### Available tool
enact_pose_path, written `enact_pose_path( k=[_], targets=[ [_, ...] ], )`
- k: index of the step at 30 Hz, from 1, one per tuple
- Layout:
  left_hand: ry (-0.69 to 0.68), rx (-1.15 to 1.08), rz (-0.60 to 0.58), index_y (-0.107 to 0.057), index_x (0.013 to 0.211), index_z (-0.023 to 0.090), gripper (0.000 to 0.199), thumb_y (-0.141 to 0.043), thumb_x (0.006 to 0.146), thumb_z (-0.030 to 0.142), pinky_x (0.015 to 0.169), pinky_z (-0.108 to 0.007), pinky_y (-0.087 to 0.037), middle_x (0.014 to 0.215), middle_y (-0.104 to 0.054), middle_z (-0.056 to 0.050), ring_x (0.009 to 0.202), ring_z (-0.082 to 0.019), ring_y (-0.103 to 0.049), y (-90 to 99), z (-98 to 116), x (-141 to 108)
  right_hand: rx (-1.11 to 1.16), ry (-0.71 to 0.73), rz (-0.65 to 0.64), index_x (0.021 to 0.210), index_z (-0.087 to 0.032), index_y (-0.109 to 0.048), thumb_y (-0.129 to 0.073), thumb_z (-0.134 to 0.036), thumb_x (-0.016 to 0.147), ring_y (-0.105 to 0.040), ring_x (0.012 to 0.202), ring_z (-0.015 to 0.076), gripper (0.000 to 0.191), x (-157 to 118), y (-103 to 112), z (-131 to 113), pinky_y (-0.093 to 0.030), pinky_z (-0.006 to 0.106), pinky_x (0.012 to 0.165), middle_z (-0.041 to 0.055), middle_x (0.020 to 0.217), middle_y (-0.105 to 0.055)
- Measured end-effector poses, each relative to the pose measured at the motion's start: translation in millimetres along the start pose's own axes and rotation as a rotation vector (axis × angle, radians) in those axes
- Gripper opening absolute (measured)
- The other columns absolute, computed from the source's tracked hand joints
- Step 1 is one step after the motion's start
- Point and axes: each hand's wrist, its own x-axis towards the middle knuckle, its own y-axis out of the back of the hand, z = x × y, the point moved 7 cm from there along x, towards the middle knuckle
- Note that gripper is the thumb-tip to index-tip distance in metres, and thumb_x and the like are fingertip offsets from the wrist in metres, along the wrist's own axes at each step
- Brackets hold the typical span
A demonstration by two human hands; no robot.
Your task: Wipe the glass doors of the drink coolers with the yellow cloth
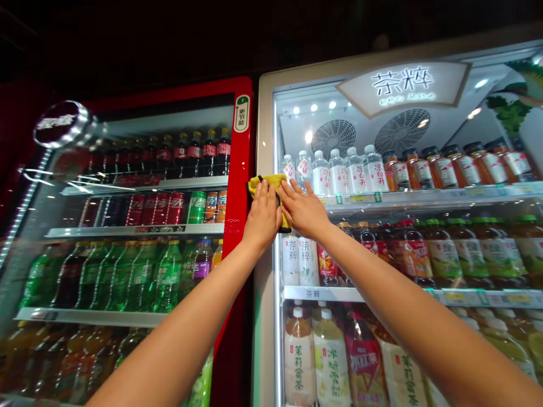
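A yellow cloth (278, 179) with dark edging lies against the pale frame of the right drinks fridge (263, 141). My left hand (262, 217) presses on the cloth, its fingers pointing up and covering the middle of it. Beside it, my right hand (306, 210) has its fingers stretched out and apart, with the fingertips at the cloth's right edge and the palm in front of the glass door. Both arms reach upward from the bottom of the view. Part of the cloth is hidden under the hands.
To the left stands a red-framed fridge (242, 164) with cola bottles (195, 152), cans and green bottles (142, 271) on its shelves. Behind the right fridge's glass are clear water bottles (338, 172) and tea bottles (300, 356). A lit sign (403, 87) spans its top.
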Motion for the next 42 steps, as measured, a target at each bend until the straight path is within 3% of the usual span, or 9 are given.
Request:
enact_pose_path(
  k=[4,12,17,21,25,31,36,39,42],
  targets=[
    [-0.028,-0.012,0.014,-0.023,0.159,0.008,0.063,-0.04,0.101,0.026,0.125,-0.059,-0.027,0.168,-0.021,-0.026,0.159,-0.034,-0.013,-3.7,3.6,-12.1,-0.038,0.018,0.003,0.156,-0.011,-0.04,-0.039,-0.029,0.101,-0.026,0.156,0.0276,0.058,-5.1,-2.3,-3.0,-0.014,0.055,0.13,0.0111,0.166,-0.033],
    [-0.015,-0.044,0.021,-0.03,0.156,0.005,0.062,-0.039,0.099,0.026,0.128,-0.056,-0.021,0.168,-0.026,-0.023,0.158,-0.033,-0.015,-22.6,9.8,84.6,-0.064,-0.039,0.032,0.157,-0.023,-0.04,-0.036,-0.027,0.102,-0.022,0.157,0.0282,0.055,37.4,19.7,58.1,-0.009,0.062,0.129,0.0028,0.166,-0.036],
    [-0.12,-0.075,0.021,-0.024,0.159,0.009,0.063,-0.038,0.102,0.029,0.129,-0.054,-0.022,0.169,-0.023,-0.021,0.159,-0.03,-0.014,-21.5,39.9,44.2,-0.062,-0.095,-0.003,0.159,-0.019,-0.036,-0.037,-0.032,0.104,-0.018,0.158,0.0292,0.056,-10.0,19.4,59.2,-0.012,0.062,0.129,0.0044,0.168,-0.03],
    [-0.115,-0.06,0.002,-0.023,0.16,0.014,0.063,-0.042,0.102,0.029,0.126,-0.06,-0.024,0.17,-0.018,-0.021,0.159,-0.032,-0.01,-15.8,39.3,6.1,-0.058,-0.064,-0.015,0.159,-0.02,-0.035,-0.035,-0.032,0.104,-0.019,0.158,0.0264,0.056,-32.0,11.0,37.7,-0.012,0.059,0.13,0.0039,0.168,-0.028],
    [-0.013,-0.101,0.031,-0.024,0.157,0.009,0.061,-0.044,0.101,0.024,0.126,-0.062,-0.021,0.171,-0.012,-0.023,0.159,-0.037,-0.006,-25.1,38.1,45.9,-0.074,-0.091,-0.029,0.159,-0.02,-0.035,-0.033,-0.03,0.104,-0.016,0.159,0.0272,0.056,-7.8,21.4,58.3,-0.01,0.061,0.13,0.002,0.169,-0.028],
    [-0.038,-0.189,0.059,-0.024,0.155,0.007,0.061,-0.047,0.099,0.019,0.129,-0.059,-0.013,0.17,-0.015,-0.024,0.158,-0.038,-0.007,-58.5,102.4,140.8,-0.122,-0.16,-0.002,0.158,-0.026,-0.038,-0.04,-0.031,0.103,-0.016,0.159,0.0317,0.055,-3.0,69.5,147.7,-0.008,0.068,0.126,0.0014,0.166,-0.035],
    [-0.217,-0.204,0.078,-0.011,0.16,0.012,0.07,-0.046,0.1,0.02,0.129,-0.055,-0.017,0.17,-0.015,-0.023,0.159,-0.033,-0.006,-67.8,162.0,114.2,-0.103,-0.184,0.048,0.156,-0.02,-0.041,-0.041,-0.026,0.101,-0.021,0.157,0.0309,0.056,-66.8,81.7,174.0,-0.013,0.066,0.127,0.005,0.165,-0.037],
    [-0.318,-0.17,0.08,-0.006,0.162,0.017,0.073,-0.046,0.101,0.023,0.129,-0.053,-0.022,0.17,-0.016,-0.021,0.16,-0.031,-0.006,-66.8,169.1,88.2,-0.096,-0.184,0.032,0.157,-0.016,-0.039,-0.041,-0.026,0.101,-0.022,0.157,0.0299,0.056,-87.7,73.9,172.3,-0.015,0.063,0.127,0.0062,0.166,-0.033],
    [-0.301,-0.139,0.114,-0.006,0.162,0.019,0.075,-0.048,0.1,0.022,0.128,-0.055,-0.023,0.171,-0.012,-0.021,0.16,-0.032,-0.006,-70.8,163.5,100.7,-0.099,-0.181,0.026,0.158,-0.018,-0.038,-0.041,-0.025,0.102,-0.022,0.157,0.0287,0.057,-76.7,74.1,182.1,-0.015,0.062,0.128,0.0049,0.167,-0.031]
  ],
)
